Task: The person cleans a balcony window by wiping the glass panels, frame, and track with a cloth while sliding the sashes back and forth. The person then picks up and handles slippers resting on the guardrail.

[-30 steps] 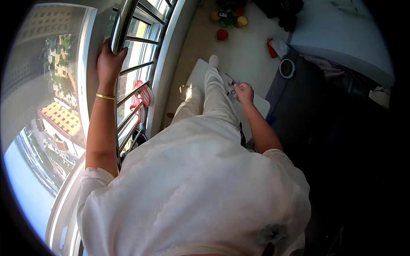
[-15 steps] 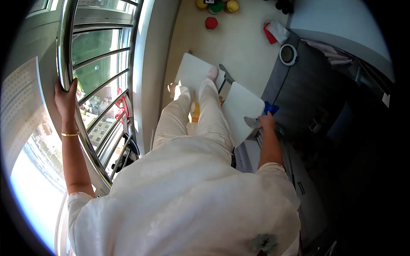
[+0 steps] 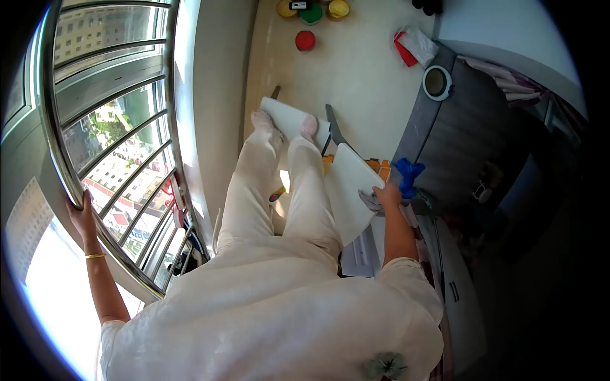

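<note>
My left hand point(image 3: 82, 218) is closed round the metal rail point(image 3: 60, 146) of the window guard. My right hand point(image 3: 389, 195) is closed at the edge of a white chair-back panel point(image 3: 353, 190), with a grey cloth point(image 3: 369, 200) hanging out by the thumb. Whether the fingers also grip the panel is hard to see. Both my feet, in pale pink socks, stand on a white seat point(image 3: 293, 116) with a grey support point(image 3: 338, 132) beside it.
Window bars with a high outside view line the left. A blue bag point(image 3: 407, 176) lies right of my right hand. A dark grey sofa point(image 3: 454, 136) carries a round white-rimmed object point(image 3: 437, 83). Several coloured stools, one a red stool point(image 3: 305, 41), stand on the floor, near a white and red bag point(image 3: 414, 46).
My left foot has moved forward on the seat, level with the right. My left hand appears lower in view, still on the rail. The view has shifted; the cloth stays with my right hand.
</note>
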`<act>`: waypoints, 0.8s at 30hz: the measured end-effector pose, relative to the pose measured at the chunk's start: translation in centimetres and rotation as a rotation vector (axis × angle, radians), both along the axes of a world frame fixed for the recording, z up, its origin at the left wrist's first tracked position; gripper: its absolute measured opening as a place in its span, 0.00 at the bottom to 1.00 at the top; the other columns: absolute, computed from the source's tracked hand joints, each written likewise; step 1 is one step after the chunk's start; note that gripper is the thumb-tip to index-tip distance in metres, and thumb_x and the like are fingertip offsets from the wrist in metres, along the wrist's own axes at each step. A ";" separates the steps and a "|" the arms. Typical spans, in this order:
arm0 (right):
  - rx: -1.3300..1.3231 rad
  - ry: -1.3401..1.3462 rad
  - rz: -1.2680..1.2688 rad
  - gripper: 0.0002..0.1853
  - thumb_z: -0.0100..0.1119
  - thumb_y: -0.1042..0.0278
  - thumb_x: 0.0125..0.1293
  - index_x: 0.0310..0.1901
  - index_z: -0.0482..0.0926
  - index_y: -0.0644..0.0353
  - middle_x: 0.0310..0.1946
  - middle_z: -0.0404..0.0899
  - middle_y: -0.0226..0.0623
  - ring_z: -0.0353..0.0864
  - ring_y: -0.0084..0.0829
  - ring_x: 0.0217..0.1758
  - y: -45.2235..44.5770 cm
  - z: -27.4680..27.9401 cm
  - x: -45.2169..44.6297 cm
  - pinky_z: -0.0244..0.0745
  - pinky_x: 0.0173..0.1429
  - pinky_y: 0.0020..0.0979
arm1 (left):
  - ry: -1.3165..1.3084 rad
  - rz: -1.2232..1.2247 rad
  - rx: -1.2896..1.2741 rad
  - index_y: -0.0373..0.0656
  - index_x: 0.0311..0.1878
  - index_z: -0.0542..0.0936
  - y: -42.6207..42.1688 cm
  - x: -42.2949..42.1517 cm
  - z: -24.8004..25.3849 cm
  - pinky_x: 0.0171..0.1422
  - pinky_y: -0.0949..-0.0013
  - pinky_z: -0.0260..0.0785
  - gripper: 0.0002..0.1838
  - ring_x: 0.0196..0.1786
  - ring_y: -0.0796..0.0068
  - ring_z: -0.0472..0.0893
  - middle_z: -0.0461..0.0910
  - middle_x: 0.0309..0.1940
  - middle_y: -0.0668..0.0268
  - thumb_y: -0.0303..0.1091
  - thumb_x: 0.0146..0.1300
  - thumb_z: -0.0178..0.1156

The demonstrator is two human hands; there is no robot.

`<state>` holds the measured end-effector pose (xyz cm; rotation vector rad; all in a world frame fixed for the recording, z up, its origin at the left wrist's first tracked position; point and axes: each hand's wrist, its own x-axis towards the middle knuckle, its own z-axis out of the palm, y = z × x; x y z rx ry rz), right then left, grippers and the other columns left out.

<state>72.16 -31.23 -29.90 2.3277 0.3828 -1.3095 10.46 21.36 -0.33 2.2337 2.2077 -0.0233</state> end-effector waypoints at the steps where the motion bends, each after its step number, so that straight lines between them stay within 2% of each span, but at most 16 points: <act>1: 0.032 -0.017 0.028 0.25 0.69 0.47 0.56 0.44 0.84 0.64 0.45 0.83 0.52 0.83 0.50 0.48 -0.1 0.1 0.1 0.78 0.51 0.45 | -0.050 -0.010 0.003 0.29 0.71 0.61 0.0 -0.3 -0.1 0.65 0.66 0.68 0.40 0.61 0.62 0.76 0.72 0.63 0.49 0.42 0.63 0.67; 7: 0.082 -0.030 0.035 0.24 0.67 0.49 0.57 0.44 0.83 0.64 0.42 0.83 0.52 0.82 0.51 0.48 -1.3 -0.8 -0.4 0.77 0.51 0.46 | -0.128 0.141 -0.065 0.28 0.70 0.62 -0.4 -0.3 0.6 0.65 0.64 0.68 0.41 0.61 0.61 0.76 0.73 0.63 0.47 0.45 0.63 0.67; 11: 0.113 -0.045 0.055 0.25 0.68 0.47 0.56 0.41 0.83 0.65 0.40 0.83 0.52 0.83 0.51 0.45 -2.8 -2.1 -0.6 0.77 0.49 0.46 | -0.083 0.127 0.001 0.28 0.67 0.67 -0.9 -0.1 0.5 0.59 0.64 0.71 0.37 0.53 0.62 0.80 0.79 0.53 0.51 0.46 0.63 0.66; 15: 0.143 -0.039 0.032 0.27 0.68 0.43 0.54 0.39 0.84 0.65 0.37 0.84 0.52 0.83 0.51 0.42 -3.5 -2.3 -0.5 0.77 0.47 0.46 | -0.075 0.134 0.012 0.29 0.67 0.68 -1.0 -1.0 0.4 0.57 0.67 0.72 0.35 0.51 0.65 0.80 0.79 0.53 0.53 0.44 0.64 0.66; 18: 0.124 -0.085 0.063 0.28 0.68 0.41 0.54 0.38 0.84 0.64 0.36 0.84 0.51 0.84 0.51 0.42 -3.6 -2.6 -0.7 0.77 0.46 0.46 | -0.162 0.078 0.134 0.31 0.68 0.68 -1.5 -0.6 -0.5 0.54 0.69 0.73 0.35 0.49 0.69 0.80 0.80 0.52 0.56 0.42 0.64 0.66; 22: 0.121 -0.109 0.066 0.29 0.68 0.41 0.54 0.38 0.84 0.65 0.37 0.84 0.50 0.84 0.50 0.42 -3.6 -2.6 -0.8 0.77 0.47 0.45 | -0.114 0.205 0.060 0.32 0.70 0.65 -1.5 -0.2 -0.3 0.61 0.69 0.69 0.35 0.58 0.69 0.78 0.76 0.60 0.52 0.41 0.65 0.64; 24: 0.124 -0.082 0.004 0.30 0.68 0.41 0.53 0.39 0.84 0.68 0.38 0.84 0.50 0.84 0.49 0.43 -3.2 -2.2 -0.6 0.77 0.48 0.45 | -0.050 0.169 0.117 0.33 0.70 0.66 -1.3 -0.4 -0.4 0.61 0.68 0.70 0.35 0.56 0.69 0.79 0.77 0.59 0.53 0.41 0.65 0.65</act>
